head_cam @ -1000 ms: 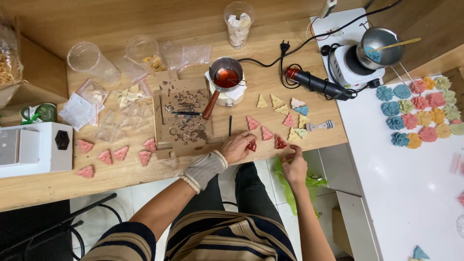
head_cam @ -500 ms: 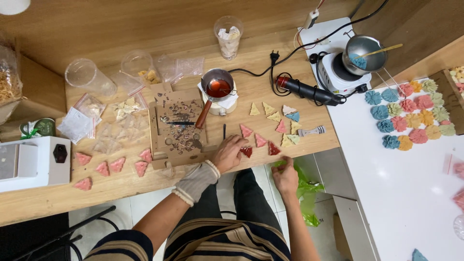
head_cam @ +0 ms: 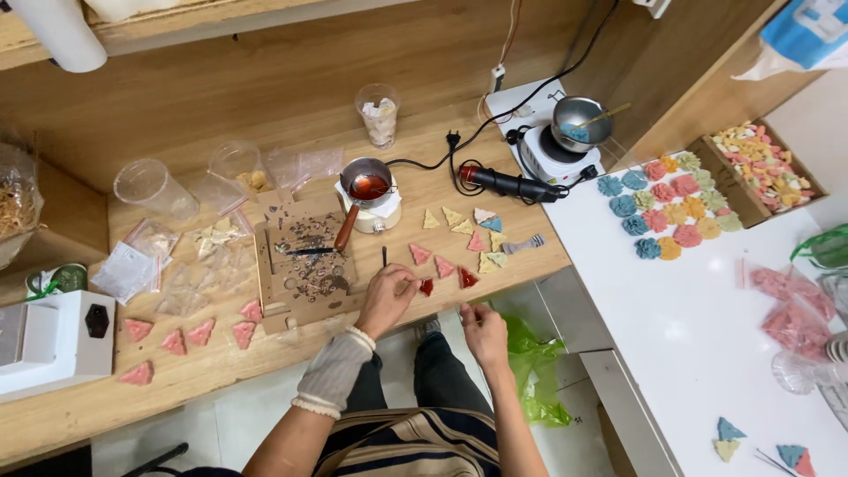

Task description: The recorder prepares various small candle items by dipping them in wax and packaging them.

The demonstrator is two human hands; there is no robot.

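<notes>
My left hand (head_cam: 389, 298), with a pale knit sleeve on the forearm, rests on the wooden table's front edge (head_cam: 221, 375). Its fingertips pinch a small dark red triangle (head_cam: 427, 286). My right hand (head_cam: 482, 332) hovers just off the table edge with curled fingers, below a second dark red triangle (head_cam: 466, 278). Nothing shows in that hand. Pink triangles (head_cam: 431, 261) and pale yellow, white and blue ones (head_cam: 473, 230) lie just beyond. A small pot of red liquid (head_cam: 368, 187) with a wooden handle stands behind my left hand.
A stained cardboard sheet (head_cam: 305, 261) lies left of my hand, with pink triangles (head_cam: 190, 334) and a white box (head_cam: 53, 340) further left. A black heat tool (head_cam: 508, 184) and a hotplate with a metal pot (head_cam: 574, 132) sit right. Coloured flower shapes (head_cam: 671, 208) cover the white table (head_cam: 707, 353).
The view has shifted, so everything sits further left in the picture. Both hands stay by the dark red triangles; my right hand has drawn slightly closer to my left.
</notes>
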